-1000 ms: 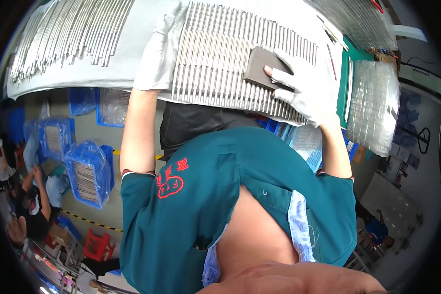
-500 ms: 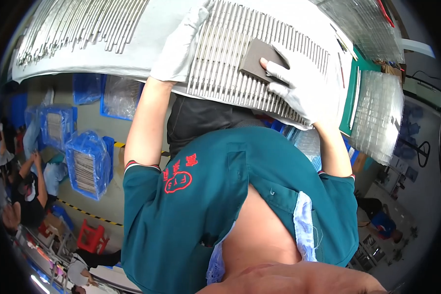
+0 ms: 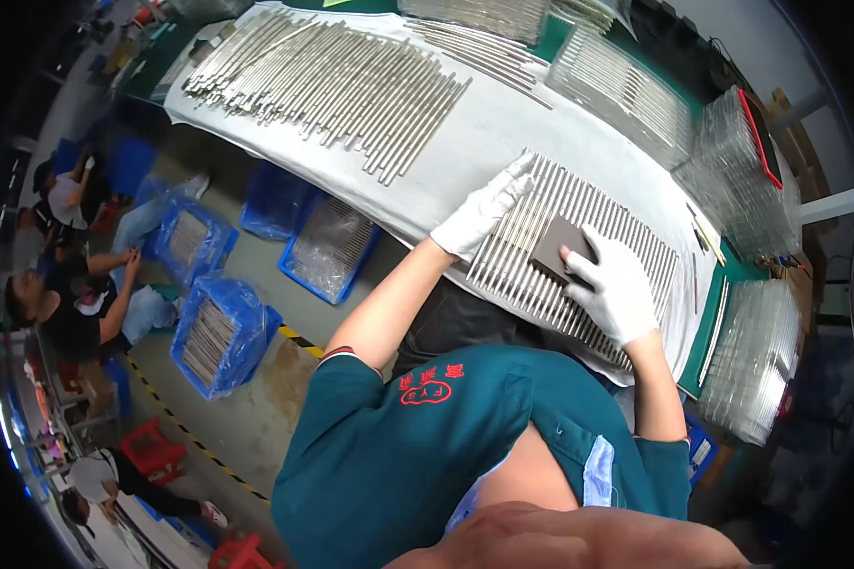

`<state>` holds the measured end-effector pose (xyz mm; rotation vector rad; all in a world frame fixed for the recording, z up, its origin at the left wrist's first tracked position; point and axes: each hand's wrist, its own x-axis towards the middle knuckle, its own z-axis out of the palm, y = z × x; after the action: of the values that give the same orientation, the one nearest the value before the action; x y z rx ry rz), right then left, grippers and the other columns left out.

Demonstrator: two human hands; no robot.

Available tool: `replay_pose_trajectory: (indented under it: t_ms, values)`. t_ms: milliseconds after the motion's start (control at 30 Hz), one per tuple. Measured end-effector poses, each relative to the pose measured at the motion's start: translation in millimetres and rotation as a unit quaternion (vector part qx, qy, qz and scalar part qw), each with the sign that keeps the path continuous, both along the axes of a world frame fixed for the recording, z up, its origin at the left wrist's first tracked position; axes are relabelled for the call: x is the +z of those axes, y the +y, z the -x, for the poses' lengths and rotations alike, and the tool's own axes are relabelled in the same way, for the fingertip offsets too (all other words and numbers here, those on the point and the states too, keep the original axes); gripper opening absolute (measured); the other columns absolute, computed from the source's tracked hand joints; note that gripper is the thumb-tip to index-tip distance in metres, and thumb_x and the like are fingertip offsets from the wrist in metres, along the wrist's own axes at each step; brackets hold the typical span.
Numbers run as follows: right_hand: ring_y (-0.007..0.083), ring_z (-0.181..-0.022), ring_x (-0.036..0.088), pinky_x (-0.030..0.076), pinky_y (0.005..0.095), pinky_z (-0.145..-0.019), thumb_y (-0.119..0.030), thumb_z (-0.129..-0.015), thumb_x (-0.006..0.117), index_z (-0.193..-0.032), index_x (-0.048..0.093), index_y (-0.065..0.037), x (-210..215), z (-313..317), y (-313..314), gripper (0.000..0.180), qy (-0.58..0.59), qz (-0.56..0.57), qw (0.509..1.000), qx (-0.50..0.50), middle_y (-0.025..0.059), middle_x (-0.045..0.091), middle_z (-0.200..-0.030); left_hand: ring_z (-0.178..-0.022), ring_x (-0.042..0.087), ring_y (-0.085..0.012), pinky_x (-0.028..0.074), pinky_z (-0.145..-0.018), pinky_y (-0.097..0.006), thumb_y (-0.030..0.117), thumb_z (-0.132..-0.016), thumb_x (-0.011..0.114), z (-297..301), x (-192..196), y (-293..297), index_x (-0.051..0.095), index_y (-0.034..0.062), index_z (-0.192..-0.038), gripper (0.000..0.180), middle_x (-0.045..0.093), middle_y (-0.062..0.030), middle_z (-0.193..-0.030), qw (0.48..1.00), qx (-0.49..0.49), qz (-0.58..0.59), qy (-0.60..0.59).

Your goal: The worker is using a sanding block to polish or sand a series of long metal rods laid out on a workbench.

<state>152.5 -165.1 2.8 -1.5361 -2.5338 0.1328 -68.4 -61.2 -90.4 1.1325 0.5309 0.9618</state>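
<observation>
Steel rods (image 3: 579, 256) lie right of centre, where the gloved left hand (image 3: 479, 213) presses flat, fingers spread, while the right hand (image 3: 617, 284) grips a dark abrasive pad (image 3: 557, 248); rubbing along the rods' length looks best.

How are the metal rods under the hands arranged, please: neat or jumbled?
Neat: the metal rods lie flat, side by side in one row on the white cloth.
</observation>
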Motion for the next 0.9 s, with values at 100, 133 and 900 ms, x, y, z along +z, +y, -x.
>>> replay_pose_trajectory:
  t_ms: [100,133,900]
  values:
    - [0.0332,-0.105,0.057,0.046,0.0406,-0.092,-0.026,-0.075,0.073,-0.116,0.067,-0.019,0,31,28,0.043,0.009,-0.026,0.999,0.031,0.0168,0.055,-0.128,-0.139,0.033,-0.0188,0.026,-0.116,-0.032,0.033,-0.104,0.044,-1,31,-5,0.028,0.0043,-0.151,0.057,0.034,-0.0054,-0.153,0.998,-0.002,0.02,0.062]
    - [0.0322,-0.104,0.057,0.045,0.04,-0.092,-0.028,-0.077,0.072,-0.117,0.067,-0.019,-3,40,37,0.042,-0.002,-0.035,0.998,0.045,0.0163,0.054,-0.13,-0.139,0.033,-0.0188,0.026,-0.116,-0.032,0.033,-0.104,0.044,-2,31,-4,0.028,0.0043,-0.151,0.057,0.034,-0.0054,-0.153,0.998,0.001,0.014,0.06]
    - [0.0374,-0.122,0.052,0.044,0.0391,-0.101,-0.013,-0.075,0.076,-0.137,0.053,-0.011,-23,-99,-95,0.066,0.142,-0.035,0.97,-0.195,0.0215,0.05,-0.137,-0.13,0.048,-0.0206,0.034,-0.11,-0.029,0.029,-0.102,0.045,-14,5,6,0.053,0.003,-0.135,0.042,0.054,-0.0108,-0.139,0.963,0.139,-0.177,0.148]
